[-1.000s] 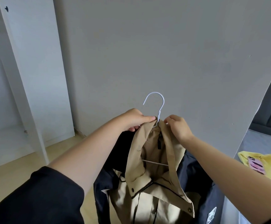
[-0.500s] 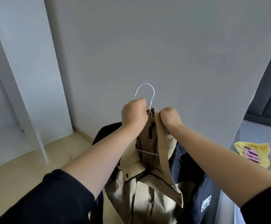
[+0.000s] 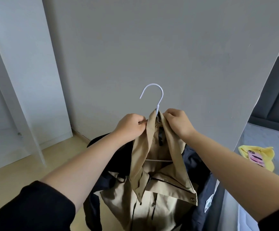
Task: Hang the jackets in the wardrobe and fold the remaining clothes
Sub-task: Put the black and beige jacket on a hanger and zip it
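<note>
A beige and navy jacket (image 3: 162, 194) hangs on a white wire hanger (image 3: 153, 95), held up in front of a grey wall. My left hand (image 3: 130, 125) pinches the left side of the beige collar just below the hook. On the other side of the hook, my right hand (image 3: 178, 122) grips the right collar edge. The hanger's crossbar shows inside the open neck. The navy sleeves droop on both sides. The open white wardrobe (image 3: 15, 90) stands at the far left.
A grey bed (image 3: 268, 140) lies at the right behind a white partition edge, with a yellow garment (image 3: 258, 157) on it. Light wooden floor (image 3: 18, 174) stretches between me and the wardrobe. The grey wall (image 3: 152, 47) is close ahead.
My left hand has shifted from the hook's base to pinching the left collar. The jacket and hanger stay raised, and the view has turned slightly.
</note>
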`<action>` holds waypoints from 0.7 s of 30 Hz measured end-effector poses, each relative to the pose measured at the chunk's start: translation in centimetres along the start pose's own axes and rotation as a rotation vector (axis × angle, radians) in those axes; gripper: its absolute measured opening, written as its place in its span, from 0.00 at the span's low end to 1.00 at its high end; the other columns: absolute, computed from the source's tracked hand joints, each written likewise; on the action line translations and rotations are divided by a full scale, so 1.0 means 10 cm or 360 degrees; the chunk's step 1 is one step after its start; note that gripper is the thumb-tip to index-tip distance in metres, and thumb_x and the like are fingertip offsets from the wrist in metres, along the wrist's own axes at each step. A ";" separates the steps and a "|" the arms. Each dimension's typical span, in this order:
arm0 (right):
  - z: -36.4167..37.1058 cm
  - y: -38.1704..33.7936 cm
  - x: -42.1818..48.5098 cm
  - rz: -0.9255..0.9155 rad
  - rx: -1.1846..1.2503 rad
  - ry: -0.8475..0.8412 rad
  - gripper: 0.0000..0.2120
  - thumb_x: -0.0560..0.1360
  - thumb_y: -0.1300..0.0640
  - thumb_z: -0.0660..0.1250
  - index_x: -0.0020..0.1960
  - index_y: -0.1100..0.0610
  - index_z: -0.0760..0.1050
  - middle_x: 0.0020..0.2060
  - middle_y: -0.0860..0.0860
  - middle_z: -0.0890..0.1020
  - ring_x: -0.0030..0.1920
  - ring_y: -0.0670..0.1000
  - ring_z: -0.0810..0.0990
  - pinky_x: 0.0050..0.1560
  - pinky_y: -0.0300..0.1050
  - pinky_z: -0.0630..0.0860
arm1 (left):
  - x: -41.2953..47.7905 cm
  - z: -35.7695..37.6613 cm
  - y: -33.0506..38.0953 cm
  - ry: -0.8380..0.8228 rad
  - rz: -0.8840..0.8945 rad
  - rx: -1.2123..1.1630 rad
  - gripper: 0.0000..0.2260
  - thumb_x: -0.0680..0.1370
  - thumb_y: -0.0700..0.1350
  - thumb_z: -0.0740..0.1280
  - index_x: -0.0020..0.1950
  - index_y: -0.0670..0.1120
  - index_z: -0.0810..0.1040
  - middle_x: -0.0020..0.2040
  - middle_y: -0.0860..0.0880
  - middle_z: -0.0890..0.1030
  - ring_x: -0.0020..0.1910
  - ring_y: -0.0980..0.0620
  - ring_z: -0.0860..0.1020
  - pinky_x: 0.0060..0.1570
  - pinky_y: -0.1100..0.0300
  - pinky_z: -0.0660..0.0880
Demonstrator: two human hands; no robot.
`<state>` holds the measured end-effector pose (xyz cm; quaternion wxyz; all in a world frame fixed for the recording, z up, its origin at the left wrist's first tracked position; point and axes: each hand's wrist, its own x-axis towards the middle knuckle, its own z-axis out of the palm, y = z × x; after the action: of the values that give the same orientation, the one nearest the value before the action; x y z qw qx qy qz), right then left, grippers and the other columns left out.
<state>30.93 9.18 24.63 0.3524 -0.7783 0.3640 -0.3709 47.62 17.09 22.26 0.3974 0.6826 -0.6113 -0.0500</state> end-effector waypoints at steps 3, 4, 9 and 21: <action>-0.18 -0.06 0.04 -0.0033 0.0036 -0.0264 0.14 0.80 0.58 0.57 0.44 0.58 0.80 0.41 0.50 0.80 0.39 0.46 0.74 0.43 0.38 0.69 | -0.02 -0.01 0.01 0.0028 -0.0052 -0.0132 0.19 0.74 0.49 0.64 0.27 0.45 0.61 0.24 0.52 0.62 0.27 0.52 0.61 0.32 0.59 0.57; -0.24 -0.08 0.07 -0.0046 -0.0008 -0.0381 0.14 0.80 0.56 0.57 0.46 0.57 0.81 0.44 0.51 0.80 0.42 0.47 0.73 0.44 0.40 0.69 | -0.01 0.00 0.01 0.0016 -0.0063 -0.0168 0.18 0.74 0.47 0.64 0.28 0.43 0.63 0.25 0.49 0.63 0.28 0.51 0.62 0.33 0.58 0.58; -0.37 -0.09 0.20 0.0153 0.0331 -0.0942 0.13 0.76 0.53 0.65 0.49 0.63 0.79 0.47 0.56 0.79 0.48 0.53 0.75 0.51 0.47 0.69 | -0.03 0.08 0.03 -0.0086 -0.0085 -0.0270 0.17 0.74 0.46 0.66 0.30 0.38 0.68 0.28 0.46 0.66 0.30 0.52 0.63 0.33 0.59 0.58; -0.11 -0.38 -0.08 -0.0614 -0.0500 0.0573 0.11 0.66 0.71 0.60 0.33 0.56 0.68 0.25 0.45 0.69 0.28 0.48 0.67 0.27 0.39 0.63 | 0.08 -0.02 0.12 -0.0033 -0.0327 -0.0458 0.25 0.76 0.56 0.65 0.25 0.49 0.60 0.24 0.49 0.61 0.25 0.52 0.63 0.32 0.59 0.59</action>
<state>30.83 11.43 27.99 0.0807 -0.7999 0.3190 -0.5019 47.02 16.54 23.43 0.4775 0.6769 -0.5290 -0.1844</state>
